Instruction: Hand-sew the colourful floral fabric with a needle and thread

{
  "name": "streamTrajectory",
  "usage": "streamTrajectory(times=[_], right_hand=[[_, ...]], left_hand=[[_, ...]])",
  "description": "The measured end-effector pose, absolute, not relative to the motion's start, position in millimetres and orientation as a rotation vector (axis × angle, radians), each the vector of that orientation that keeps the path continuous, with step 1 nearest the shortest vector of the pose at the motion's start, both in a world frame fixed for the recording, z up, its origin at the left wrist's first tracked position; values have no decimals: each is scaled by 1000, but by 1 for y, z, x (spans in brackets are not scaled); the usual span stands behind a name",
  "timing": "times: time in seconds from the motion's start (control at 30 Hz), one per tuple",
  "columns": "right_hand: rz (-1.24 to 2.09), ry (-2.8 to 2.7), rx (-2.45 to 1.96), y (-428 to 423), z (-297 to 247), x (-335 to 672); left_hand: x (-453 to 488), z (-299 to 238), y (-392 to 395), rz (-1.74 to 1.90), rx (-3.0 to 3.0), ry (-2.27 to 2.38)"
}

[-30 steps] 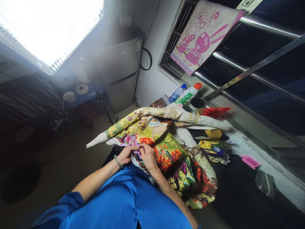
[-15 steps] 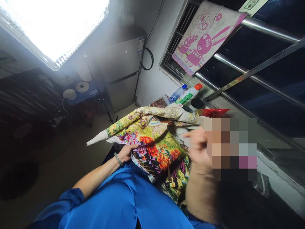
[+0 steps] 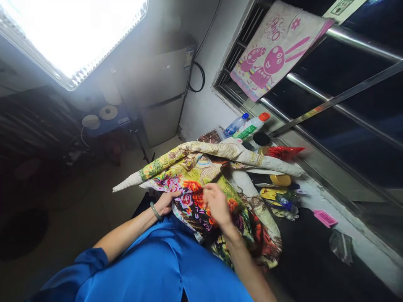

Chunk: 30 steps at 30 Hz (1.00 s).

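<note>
A floral embroidered cloth (image 3: 195, 167), partly rolled at its far edge, lies over my lap and the dark ledge. My left hand (image 3: 165, 202), with a green bangle (image 3: 155, 211) on the wrist, grips the cloth's near left edge from below. My right hand (image 3: 215, 204) rests on top of the cloth over the orange flowers, its fingers pinched together. What they pinch is too small to make out. The two hands are about a hand's width apart.
Two plastic bottles (image 3: 250, 126), a red packet (image 3: 281, 152), a yellow lid (image 3: 280, 180) and a pink card (image 3: 324, 218) lie along the window ledge. A pink cartoon towel (image 3: 273, 48) hangs on the window bars. A grey fridge (image 3: 160, 96) stands behind, and a bright light panel (image 3: 69, 33) is at upper left.
My right hand left the cloth's edge beside the left hand, swung out to the right and up, then came back onto the cloth. The left hand kept its grip.
</note>
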State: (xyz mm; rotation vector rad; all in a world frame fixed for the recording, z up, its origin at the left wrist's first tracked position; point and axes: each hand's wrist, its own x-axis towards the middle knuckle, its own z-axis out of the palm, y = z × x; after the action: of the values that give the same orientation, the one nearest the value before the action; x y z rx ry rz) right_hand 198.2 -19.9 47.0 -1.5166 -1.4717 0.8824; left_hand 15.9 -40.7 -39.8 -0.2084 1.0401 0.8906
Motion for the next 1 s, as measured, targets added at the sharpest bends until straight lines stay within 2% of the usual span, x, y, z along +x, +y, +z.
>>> streamTrajectory(times=[0.13, 0.2, 0.47, 1.0], right_hand=[[1315, -1475, -1588, -35, 5, 159], [1381, -1482, -1640, -40, -3, 157], [1289, -1771, -1648, -48, -4, 165], [1217, -1719, -1700, -47, -4, 157]], left_hand=[[15, -39, -39, 863, -195, 1039], [16, -39, -38, 850, -182, 1060], [18, -39, -37, 795, -93, 1120], [16, -35, -40, 791, -123, 1136]])
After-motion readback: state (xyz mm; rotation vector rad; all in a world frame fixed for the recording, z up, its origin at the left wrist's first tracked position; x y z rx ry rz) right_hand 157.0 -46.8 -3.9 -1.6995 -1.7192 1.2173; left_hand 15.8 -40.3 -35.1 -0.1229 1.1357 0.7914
